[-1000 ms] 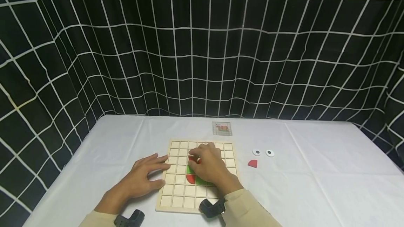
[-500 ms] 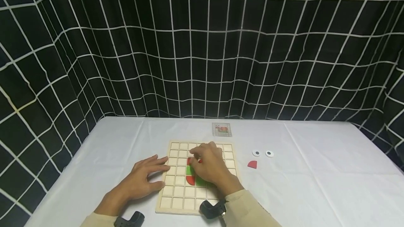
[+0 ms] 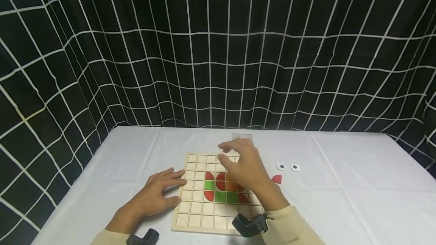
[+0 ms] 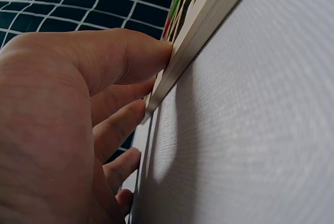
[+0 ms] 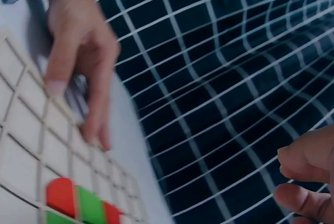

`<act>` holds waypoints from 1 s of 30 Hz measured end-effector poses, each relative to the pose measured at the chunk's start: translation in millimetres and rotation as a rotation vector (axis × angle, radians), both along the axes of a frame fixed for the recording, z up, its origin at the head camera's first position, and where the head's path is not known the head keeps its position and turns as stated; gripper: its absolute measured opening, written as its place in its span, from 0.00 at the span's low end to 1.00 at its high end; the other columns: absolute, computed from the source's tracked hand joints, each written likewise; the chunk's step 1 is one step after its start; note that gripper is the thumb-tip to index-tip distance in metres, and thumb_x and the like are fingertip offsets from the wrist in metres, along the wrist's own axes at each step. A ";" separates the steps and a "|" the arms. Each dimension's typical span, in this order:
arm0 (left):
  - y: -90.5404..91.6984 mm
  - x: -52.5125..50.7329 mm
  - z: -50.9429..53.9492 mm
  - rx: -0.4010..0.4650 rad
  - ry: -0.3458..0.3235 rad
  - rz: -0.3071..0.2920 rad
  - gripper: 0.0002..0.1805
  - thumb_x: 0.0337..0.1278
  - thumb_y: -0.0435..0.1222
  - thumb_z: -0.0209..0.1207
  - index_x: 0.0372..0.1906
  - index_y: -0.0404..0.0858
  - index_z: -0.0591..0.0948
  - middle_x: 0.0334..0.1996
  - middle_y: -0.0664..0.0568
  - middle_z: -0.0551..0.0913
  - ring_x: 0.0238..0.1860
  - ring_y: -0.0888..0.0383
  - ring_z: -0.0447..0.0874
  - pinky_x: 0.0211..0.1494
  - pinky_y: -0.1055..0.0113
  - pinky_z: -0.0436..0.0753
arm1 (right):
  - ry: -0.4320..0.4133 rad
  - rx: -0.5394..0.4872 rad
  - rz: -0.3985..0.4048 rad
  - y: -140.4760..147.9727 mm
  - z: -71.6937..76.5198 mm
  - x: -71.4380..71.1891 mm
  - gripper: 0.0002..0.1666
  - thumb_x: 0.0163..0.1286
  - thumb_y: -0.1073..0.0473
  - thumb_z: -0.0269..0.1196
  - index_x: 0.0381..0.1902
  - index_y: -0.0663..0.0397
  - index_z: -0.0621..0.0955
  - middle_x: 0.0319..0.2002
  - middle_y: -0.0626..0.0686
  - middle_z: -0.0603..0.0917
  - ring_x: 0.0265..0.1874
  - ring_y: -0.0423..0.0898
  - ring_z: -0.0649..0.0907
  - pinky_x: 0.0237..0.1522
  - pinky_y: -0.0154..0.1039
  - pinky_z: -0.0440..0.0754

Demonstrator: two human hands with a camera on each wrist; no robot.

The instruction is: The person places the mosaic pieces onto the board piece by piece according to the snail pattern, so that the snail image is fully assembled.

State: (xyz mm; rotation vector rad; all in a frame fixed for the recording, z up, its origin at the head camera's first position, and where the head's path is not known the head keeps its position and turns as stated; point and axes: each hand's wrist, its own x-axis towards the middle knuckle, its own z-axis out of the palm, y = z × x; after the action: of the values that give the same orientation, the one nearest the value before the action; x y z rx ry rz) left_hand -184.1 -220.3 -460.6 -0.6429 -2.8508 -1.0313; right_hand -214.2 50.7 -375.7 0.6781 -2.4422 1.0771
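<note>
My left hand point(image 3: 159, 193) rests at the left edge of a wooden grid board point(image 3: 195, 220), its thumb and fingertips touching the rim. Above the board's right part hovers my right hand point(image 3: 248, 167), thumb and index finger apart and nothing held between them; the right wrist view also shows these fingertips point(image 5: 292, 192) with a gap. Set in the board's cells are red quarter-round pieces point(image 3: 209, 196), green squares point(image 3: 220, 197) and orange pieces point(image 3: 231, 186). The right hand hides some cells at the upper right.
Right of the board lie a loose red quarter-round piece point(image 3: 277, 179) and two white eye discs point(image 3: 281, 166). A small pattern card point(image 3: 242, 136), partly covered by the right hand, lies behind the board. Dark netted curtains point(image 3: 218, 48) surround the white table point(image 3: 340, 199).
My right hand has lifted off the coloured pieces and moved right and away from me, uncovering red and orange ones. The left hand has stayed at the board's edge.
</note>
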 end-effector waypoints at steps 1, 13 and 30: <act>0.0 -0.1 0.2 0.000 -0.003 0.002 0.23 0.48 0.41 0.65 0.54 0.46 0.83 0.65 0.54 0.72 0.70 0.45 0.58 0.69 0.42 0.50 | 0.019 -0.007 0.007 2.8 3.9 1.4 0.13 0.60 0.61 0.67 0.44 0.54 0.85 0.36 0.48 0.84 0.48 0.49 0.77 0.58 0.53 0.70; 0.2 0.2 1.4 0.000 -0.019 0.021 0.24 0.45 0.39 0.66 0.54 0.46 0.83 0.65 0.56 0.72 0.71 0.47 0.57 0.70 0.44 0.49 | 0.184 -0.077 0.055 41.8 26.7 23.2 0.16 0.56 0.66 0.69 0.45 0.55 0.86 0.40 0.45 0.84 0.44 0.44 0.75 0.45 0.47 0.73; -0.1 -0.1 2.2 -0.006 -0.025 0.017 0.24 0.46 0.39 0.66 0.55 0.45 0.83 0.65 0.55 0.72 0.71 0.47 0.57 0.70 0.44 0.49 | 0.339 -0.287 0.002 93.6 5.5 16.3 0.19 0.47 0.77 0.68 0.40 0.63 0.85 0.36 0.54 0.83 0.44 0.44 0.74 0.48 0.31 0.70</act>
State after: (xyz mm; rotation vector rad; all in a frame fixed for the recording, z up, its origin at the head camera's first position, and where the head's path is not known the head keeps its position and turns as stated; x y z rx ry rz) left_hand -184.2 -220.4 -458.4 -0.6087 -2.8769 -1.0357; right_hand -197.9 144.3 -370.1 0.7023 -1.9554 1.1756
